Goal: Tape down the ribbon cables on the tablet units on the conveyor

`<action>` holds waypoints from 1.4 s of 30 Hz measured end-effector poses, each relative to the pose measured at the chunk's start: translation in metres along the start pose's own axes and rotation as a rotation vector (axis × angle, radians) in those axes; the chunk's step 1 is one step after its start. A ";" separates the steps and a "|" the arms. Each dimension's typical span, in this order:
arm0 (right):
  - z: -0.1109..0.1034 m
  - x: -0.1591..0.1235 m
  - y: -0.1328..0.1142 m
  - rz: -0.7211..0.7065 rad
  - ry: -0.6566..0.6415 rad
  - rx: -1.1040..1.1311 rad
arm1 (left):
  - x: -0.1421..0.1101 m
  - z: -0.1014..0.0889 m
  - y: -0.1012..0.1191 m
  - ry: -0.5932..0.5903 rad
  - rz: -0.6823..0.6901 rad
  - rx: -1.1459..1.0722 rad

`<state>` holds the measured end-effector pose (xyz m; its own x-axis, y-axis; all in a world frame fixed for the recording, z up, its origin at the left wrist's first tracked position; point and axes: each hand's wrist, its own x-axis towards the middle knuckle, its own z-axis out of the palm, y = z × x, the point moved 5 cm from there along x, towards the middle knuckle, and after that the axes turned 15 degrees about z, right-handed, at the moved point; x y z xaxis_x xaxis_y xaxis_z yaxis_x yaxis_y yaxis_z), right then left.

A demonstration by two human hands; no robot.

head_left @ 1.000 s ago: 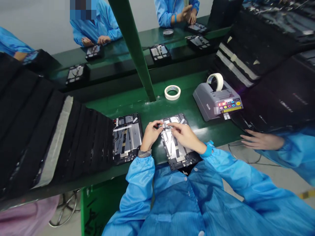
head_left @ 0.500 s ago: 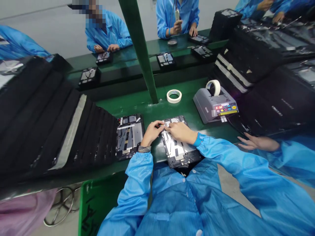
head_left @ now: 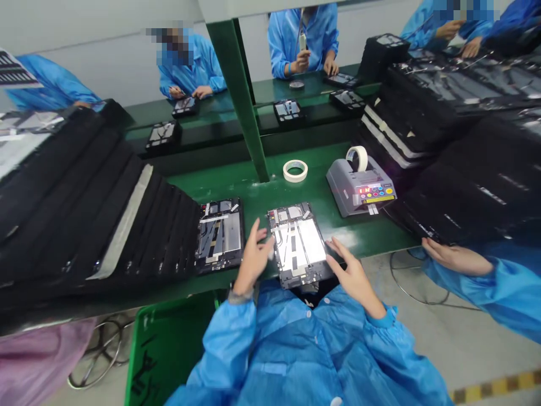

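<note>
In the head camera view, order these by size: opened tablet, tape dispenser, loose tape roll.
The opened tablet and tape dispenser look alike; the tablet sits nearer, so unranked.
Smallest: the loose tape roll.

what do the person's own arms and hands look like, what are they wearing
Both arms are covered by glossy light blue smock sleeves, gathered at the wrists; the right one ends in a snug blue cuff. The left hand and the right hand are bare, with no gloves. A grey band circles the left wrist.

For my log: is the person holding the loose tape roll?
No, the tape roll lies on the green bench, away from the left hand and right hand.
</note>
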<state>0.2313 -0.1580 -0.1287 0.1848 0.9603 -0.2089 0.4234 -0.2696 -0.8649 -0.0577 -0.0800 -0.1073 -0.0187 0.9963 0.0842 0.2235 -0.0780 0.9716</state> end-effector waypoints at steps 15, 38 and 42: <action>0.155 -0.008 -0.132 -0.139 -0.282 0.361 | -0.021 -0.131 0.046 0.252 0.081 0.434; 0.154 -0.007 -0.124 -0.172 -0.539 0.260 | -0.003 -0.142 0.049 0.571 0.439 1.028; -0.017 -0.046 -0.071 -0.173 -0.593 0.396 | -0.023 -0.059 0.084 0.510 0.471 0.628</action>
<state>0.2074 -0.1840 -0.0502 -0.4138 0.8945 -0.1692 0.0299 -0.1724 -0.9846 -0.0963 -0.1118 -0.0143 -0.1845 0.7185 0.6706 0.7994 -0.2873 0.5277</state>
